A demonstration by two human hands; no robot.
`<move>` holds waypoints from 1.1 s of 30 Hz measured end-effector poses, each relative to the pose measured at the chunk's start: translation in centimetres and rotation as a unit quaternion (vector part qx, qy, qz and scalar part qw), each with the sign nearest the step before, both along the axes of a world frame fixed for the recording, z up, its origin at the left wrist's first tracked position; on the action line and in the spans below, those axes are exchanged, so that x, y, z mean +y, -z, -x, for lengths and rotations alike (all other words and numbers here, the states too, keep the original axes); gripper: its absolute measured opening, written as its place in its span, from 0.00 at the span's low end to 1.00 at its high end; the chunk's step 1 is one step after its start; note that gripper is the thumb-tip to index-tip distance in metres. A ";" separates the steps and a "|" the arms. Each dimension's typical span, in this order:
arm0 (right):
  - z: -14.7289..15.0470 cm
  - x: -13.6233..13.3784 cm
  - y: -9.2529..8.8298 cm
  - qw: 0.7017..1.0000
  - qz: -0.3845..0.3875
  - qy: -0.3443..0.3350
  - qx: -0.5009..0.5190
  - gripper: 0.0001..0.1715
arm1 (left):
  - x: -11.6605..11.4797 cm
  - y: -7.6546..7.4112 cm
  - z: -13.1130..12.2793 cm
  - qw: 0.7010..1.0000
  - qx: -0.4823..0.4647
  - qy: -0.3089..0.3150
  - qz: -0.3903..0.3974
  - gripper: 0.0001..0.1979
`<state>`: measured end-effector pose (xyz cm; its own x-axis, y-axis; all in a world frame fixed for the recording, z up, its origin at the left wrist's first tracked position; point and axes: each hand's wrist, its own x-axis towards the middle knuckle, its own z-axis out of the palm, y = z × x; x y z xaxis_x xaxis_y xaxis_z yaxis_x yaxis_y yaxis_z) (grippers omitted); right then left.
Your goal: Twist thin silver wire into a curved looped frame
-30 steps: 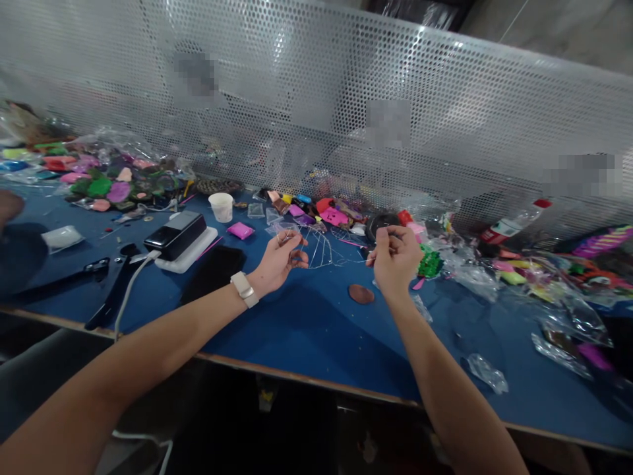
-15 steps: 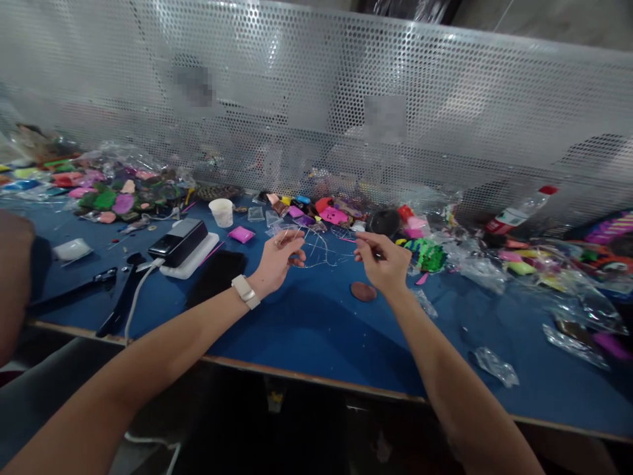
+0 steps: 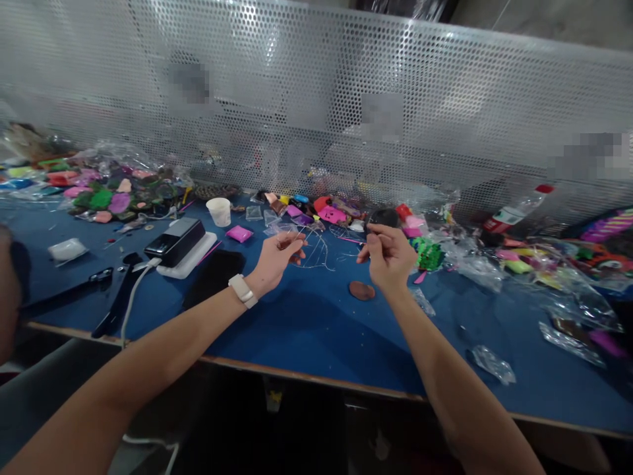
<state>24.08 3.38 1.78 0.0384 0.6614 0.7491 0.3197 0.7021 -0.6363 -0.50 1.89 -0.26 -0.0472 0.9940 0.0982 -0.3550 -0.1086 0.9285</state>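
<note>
My left hand, with a pale band on its wrist, pinches a thin wire frame at its left side. The frame is curved, with several crossing wires, and is held above the blue table. To the right, my right hand is closed, thumb against fingers; whatever lies between them is too small to name. A gap separates it from the wire frame. A brown oval piece lies on the table just below and left of my right hand.
A white paper cup, a pink packet and a black device are at the left. Colourful clay pieces line the perforated metal screen. A red-capped bottle stands tilted at the right. Another person's arm shows at far left.
My right hand has moved slightly right and away from the wire frame, whose right end no longer reaches it. My left hand keeps its pinch on the frame.
</note>
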 end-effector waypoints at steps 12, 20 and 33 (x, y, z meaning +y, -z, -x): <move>1.7 -2.0 -1.0 0.991 0.071 -0.111 0.023 0.23 | 0.4 0.3 0.2 0.998 0.043 -0.036 -0.034 0.06; 2.0 -1.6 -1.2 0.973 0.084 -0.215 -0.026 0.27 | 0.8 0.4 0.5 0.998 0.014 -0.055 -0.032 0.07; 3.2 -1.6 0.4 0.929 0.132 -0.327 0.111 0.29 | 1.1 1.3 0.4 0.994 0.073 -0.052 -0.068 0.11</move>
<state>20.91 1.74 1.37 -0.3029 0.7564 0.5797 -0.2803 0.5107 -0.8128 -0.92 3.01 -1.54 -0.1235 0.9616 0.2451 -0.1975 -0.2658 0.9436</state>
